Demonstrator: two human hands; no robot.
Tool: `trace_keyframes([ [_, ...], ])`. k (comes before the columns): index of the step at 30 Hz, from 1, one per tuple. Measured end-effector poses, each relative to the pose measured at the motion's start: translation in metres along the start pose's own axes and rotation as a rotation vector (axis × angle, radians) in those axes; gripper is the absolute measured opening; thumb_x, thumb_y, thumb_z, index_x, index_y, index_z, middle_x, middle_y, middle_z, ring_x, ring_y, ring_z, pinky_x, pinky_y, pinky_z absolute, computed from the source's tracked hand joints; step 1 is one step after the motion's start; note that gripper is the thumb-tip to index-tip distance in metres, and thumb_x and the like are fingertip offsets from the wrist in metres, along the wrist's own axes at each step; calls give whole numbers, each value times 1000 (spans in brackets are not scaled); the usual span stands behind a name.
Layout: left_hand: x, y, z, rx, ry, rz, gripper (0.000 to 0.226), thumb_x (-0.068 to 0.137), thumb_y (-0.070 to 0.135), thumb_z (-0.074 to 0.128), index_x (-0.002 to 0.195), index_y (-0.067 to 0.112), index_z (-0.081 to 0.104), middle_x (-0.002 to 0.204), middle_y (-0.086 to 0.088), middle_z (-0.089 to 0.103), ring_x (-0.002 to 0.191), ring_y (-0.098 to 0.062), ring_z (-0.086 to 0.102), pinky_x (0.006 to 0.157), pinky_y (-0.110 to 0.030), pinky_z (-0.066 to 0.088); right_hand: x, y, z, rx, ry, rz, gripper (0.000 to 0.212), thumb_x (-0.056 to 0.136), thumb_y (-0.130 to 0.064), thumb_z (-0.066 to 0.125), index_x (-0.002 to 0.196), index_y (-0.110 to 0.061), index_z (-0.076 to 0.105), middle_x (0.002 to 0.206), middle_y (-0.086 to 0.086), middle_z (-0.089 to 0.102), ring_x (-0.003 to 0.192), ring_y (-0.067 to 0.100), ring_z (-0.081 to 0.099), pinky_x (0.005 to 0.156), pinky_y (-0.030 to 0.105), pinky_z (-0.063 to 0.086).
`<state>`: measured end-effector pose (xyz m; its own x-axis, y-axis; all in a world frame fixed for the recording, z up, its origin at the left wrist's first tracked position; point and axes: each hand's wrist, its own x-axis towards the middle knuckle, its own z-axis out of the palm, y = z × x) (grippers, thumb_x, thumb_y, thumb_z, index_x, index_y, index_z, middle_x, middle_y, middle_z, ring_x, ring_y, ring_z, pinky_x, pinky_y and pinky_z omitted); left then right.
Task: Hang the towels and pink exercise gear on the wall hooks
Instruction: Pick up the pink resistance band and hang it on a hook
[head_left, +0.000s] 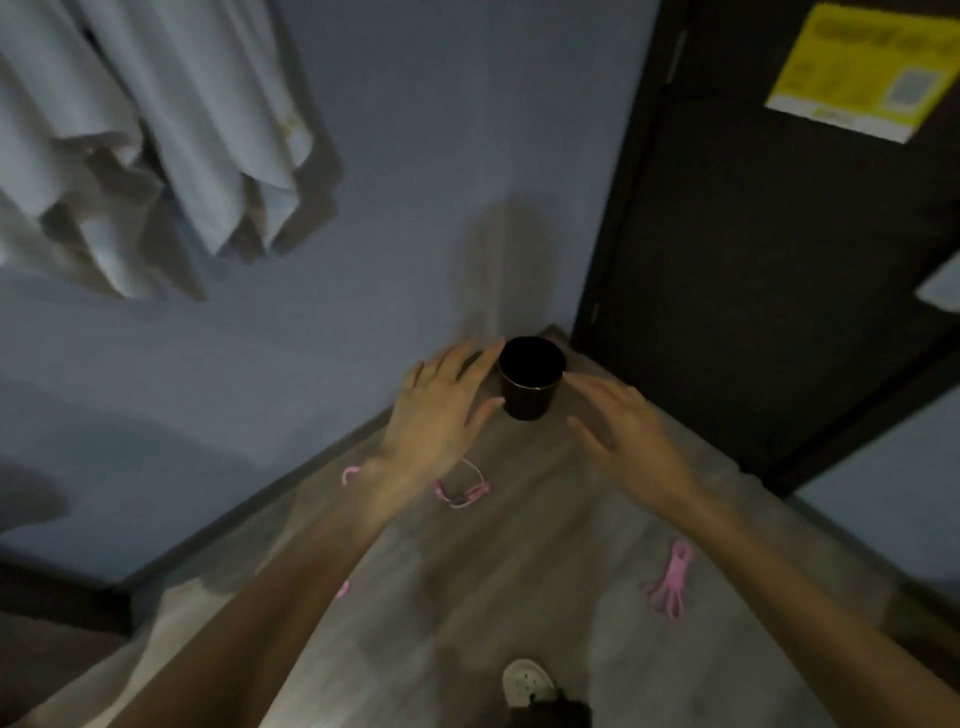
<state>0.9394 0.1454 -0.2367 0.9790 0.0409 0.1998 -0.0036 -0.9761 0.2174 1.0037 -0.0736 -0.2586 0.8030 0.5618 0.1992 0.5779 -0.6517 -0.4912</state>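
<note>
Dim corner; frame blurred. A dark bin (531, 376) stands on the wood-look floor (519, 597) in the corner, and is taken as landmark. Its inside shows only black; contents cannot be told.

Left hand (441, 415) is held just left of the bin, fingers spread, nothing gripped. Right hand (628, 441) is held just right of it and nearer the camera, fingers likewise apart and empty. Contact with the bin cannot be told.

Pale towels (156, 130) are already hung on the wall well above and left of the bin; hooks are hidden.

Pink gear is left on the floor, camera-side of the bin: a thin pink cord loop (462, 491) under the left wrist, and a bundled pink cord (672, 582) farther off, right.

Both are judged light, limp and tangle-prone; best taken at the bundled middle or at a loop, so a loop is free for a hook. A shoe (527, 680) is seen at bottom.
</note>
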Motion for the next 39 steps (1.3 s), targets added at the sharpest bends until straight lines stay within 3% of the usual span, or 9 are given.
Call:
trace_keyframes([
  [4, 30, 57, 37, -6, -72, 137, 60, 97, 48, 34, 150, 32, 11, 155, -3, 26, 140, -24, 28, 112, -39, 23, -43, 57, -24, -50, 57, 128, 50, 92, -25, 56, 140, -22, 42, 138, 1, 50, 123, 20, 48, 104, 40, 40],
  [8, 64, 124, 79, -46, -156, 226, 59, 98, 48, 33, 150, 35, 8, 158, -1, 17, 143, -22, 20, 114, -40, 21, -83, 121, -44, -82, 83, 251, 49, 90, -18, 60, 137, -17, 46, 132, 5, 56, 118, 22, 52, 100, 26, 33],
  [11, 87, 176, 118, -60, -210, 289, 59, 98, 47, 34, 150, 34, 10, 157, -2, 19, 142, -22, 23, 114, -42, 23, -109, 178, -55, -58, 89, 351, 46, 91, -19, 60, 135, -14, 48, 131, 6, 57, 117, 23, 54, 101, 28, 34],
  [18, 146, 286, 227, -186, -382, 255, 57, 96, 45, 40, 148, 31, 21, 153, -3, 29, 137, -22, 33, 112, -40, 28, -148, 314, -64, 37, -22, 581, 44, 94, -22, 52, 137, -16, 45, 138, 3, 51, 123, 20, 49, 105, 30, 37],
  [24, 168, 328, 309, -245, -489, 181, 58, 94, 43, 47, 146, 24, 29, 139, -8, 49, 122, -26, 51, 100, -40, 43, -163, 399, -47, 160, -94, 797, 43, 94, -18, 52, 137, -16, 45, 137, 7, 51, 119, 25, 52, 102, 34, 43],
  [31, 177, 332, 427, -248, -621, 107, 58, 94, 41, 49, 146, 23, 30, 140, -7, 50, 124, -25, 50, 99, -42, 44, -166, 486, 16, 261, -99, 1023, 43, 94, -19, 53, 136, -19, 44, 133, 6, 54, 117, 23, 54, 98, 36, 46],
  [39, 168, 300, 636, -369, -750, 86, 60, 94, 38, 49, 147, 24, 25, 144, -6, 44, 129, -24, 46, 104, -42, 42, -180, 596, 180, 347, -65, 1163, 44, 92, -18, 56, 134, -15, 44, 129, 8, 55, 108, 24, 57, 92, 34, 49],
])
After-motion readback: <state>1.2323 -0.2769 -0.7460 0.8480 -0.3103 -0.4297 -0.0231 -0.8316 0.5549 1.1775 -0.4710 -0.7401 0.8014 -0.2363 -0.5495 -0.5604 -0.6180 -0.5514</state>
